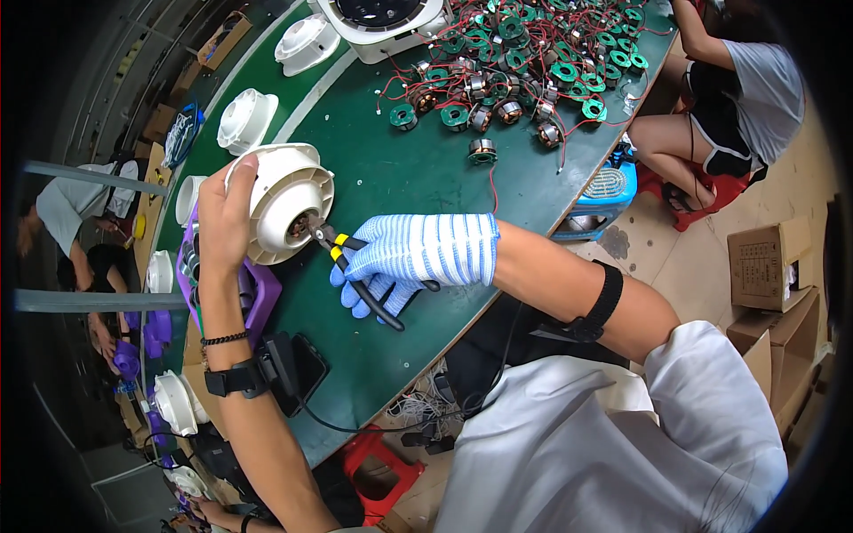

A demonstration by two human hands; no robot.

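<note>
The white round fan housing [283,202] stands tilted on its edge on the green counter [400,178], at about nine o'clock from the picture's middle, its open centre facing the gloved hand. The left hand [222,218], bare, has its grip wrapped over the housing's upper left rim, thumb on top, holding it steady above a purple tray [258,298]. The right hand [418,259], in a white and blue knit glove, has its grip closed around the handles of black and yellow pliers [351,266]; the pliers' nose reaches into the housing's centre, where a coppery motor part shows. Whether the nose pinches anything there cannot be told.

Nearer, at seven o'clock, a black device [289,373] lies on the counter beside the left wrist, with a cable trailing off the edge. A red stool [378,471] shows below the counter.

Farther out, at eleven o'clock, more white housings [246,120] sit along a white stripe on the counter. At twelve to one o'clock lies a heap of green and copper wound coils [524,62] with red wires. At two o'clock another person [737,98] sits on a red seat, and a cardboard box [769,265] rests on the floor at three o'clock.
</note>
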